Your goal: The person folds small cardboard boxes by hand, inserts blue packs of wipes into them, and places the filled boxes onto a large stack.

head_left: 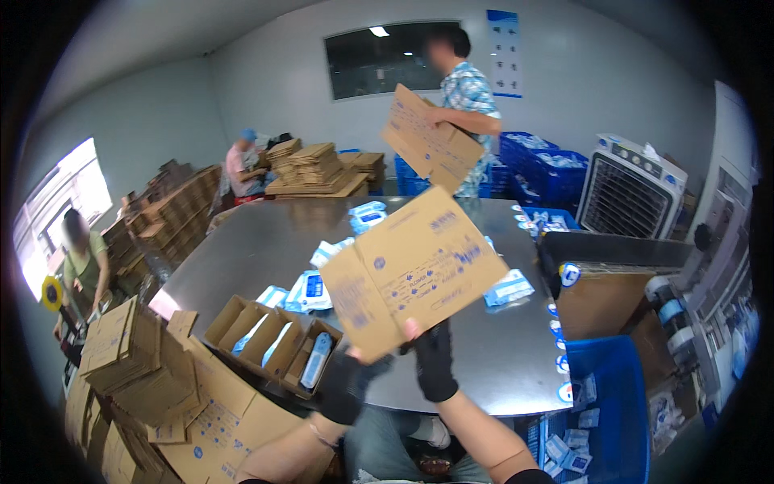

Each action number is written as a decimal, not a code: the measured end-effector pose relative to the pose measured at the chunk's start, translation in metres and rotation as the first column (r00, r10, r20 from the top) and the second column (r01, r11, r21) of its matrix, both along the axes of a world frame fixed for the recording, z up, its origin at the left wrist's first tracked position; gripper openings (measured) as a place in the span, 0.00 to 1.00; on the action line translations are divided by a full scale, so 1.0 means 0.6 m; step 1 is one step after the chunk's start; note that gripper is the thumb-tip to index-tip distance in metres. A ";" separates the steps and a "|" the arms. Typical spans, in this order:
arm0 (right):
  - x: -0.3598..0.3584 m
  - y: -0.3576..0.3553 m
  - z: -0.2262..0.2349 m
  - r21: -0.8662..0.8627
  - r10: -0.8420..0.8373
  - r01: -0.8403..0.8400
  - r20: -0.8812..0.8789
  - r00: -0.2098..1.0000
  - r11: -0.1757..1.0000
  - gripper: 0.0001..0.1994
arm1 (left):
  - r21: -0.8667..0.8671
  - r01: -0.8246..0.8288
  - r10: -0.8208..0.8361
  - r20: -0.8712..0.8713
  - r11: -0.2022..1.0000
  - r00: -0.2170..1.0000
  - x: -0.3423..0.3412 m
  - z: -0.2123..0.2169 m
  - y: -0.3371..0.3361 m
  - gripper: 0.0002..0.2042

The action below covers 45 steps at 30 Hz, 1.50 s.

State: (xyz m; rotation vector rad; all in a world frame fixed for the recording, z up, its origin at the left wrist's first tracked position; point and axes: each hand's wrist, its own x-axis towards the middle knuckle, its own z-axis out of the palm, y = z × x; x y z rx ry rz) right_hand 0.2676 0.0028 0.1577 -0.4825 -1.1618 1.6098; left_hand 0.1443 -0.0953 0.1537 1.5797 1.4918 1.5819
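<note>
In front of me I hold up a brown printed cardboard carton [415, 274], tilted, with a crease across its left part; it looks folded flat. My right hand [435, 363], in a black glove with bare fingertips, grips its lower edge, thumb on the front face. My left hand [345, 389], gloved alike and slightly blurred, holds the lower left corner; most fingers of both hands are hidden. Behind the carton, blue-and-white packets [310, 290] lie on the metal table [234, 250]. Left of my hands stands an open divided cardboard box [266, 343] with several packets inside.
Flattened cartons [133, 355] are stacked at lower left. A blue bin [617, 387] of packets stands at right, below the table edge. Across the table a person [468, 89] holds cardboard; two others work at left. An air cooler [633, 189] stands at far right.
</note>
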 end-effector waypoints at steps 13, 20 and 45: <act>0.227 0.131 0.006 0.097 -0.030 -0.046 0.666 0.746 0.994 0.20 | -0.236 0.056 -0.009 0.196 0.970 0.980 0.098 -0.157 0.128 0.09; 0.152 0.125 -0.086 -0.069 0.201 -0.390 0.930 0.308 0.918 0.14 | -0.466 0.483 0.046 0.754 0.741 0.656 0.126 -0.113 0.178 0.50; 0.241 0.158 -0.172 0.861 -0.791 -0.027 0.478 0.382 0.508 0.13 | 0.103 -0.011 0.096 -0.877 0.995 0.472 0.124 -0.138 0.250 0.11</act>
